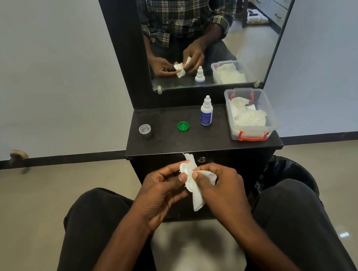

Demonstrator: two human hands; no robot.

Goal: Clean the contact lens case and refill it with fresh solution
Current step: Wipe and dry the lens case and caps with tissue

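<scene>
Pale grey walls (35, 64) edged by a dark skirting strip (72, 155), glossy beige floor (13, 229) marked by light glare, black dressing unit (174, 143) set far centre, tall black-framed mirror (251, 38) mounted above, drawers reflected.

case: small white plastic contact lens case (184, 168), held above the lap, partly wrapped in tissue
cap: round green plastic screw cap (183, 126), flat on shelf
bottle: white plastic solution dropper bottle with blue label (206, 112), upright, just right of cap

Count: two hands (165, 190) (221, 184), one tissue (196, 196), one green cap (183, 126), one clear cap (144, 129), one solution bottle (206, 112), one plastic box (252, 133) of tissues.
</scene>
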